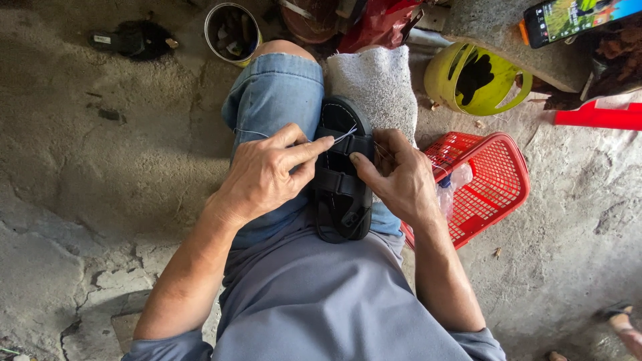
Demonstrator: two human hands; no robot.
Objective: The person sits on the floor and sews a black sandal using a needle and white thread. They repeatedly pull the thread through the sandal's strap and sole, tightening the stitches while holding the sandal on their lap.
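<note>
A black strapped sandal (343,200) lies sole-edge up between my knees, resting partly on a white towel (374,83) over my right leg. My left hand (264,175) pinches a thin pale thread (344,136) at the sandal's upper strap, with the thread also trailing left across my denim shorts (274,93). My right hand (400,179) grips the sandal's right side at the strap, thumb pressed on its edge.
A red plastic basket (491,190) with a clear bag sits by my right leg. A yellow-green container (475,79), a round tin (232,31) of small items, a phone (575,17) on a concrete block and a red object (598,115) lie beyond. The floor is cracked concrete.
</note>
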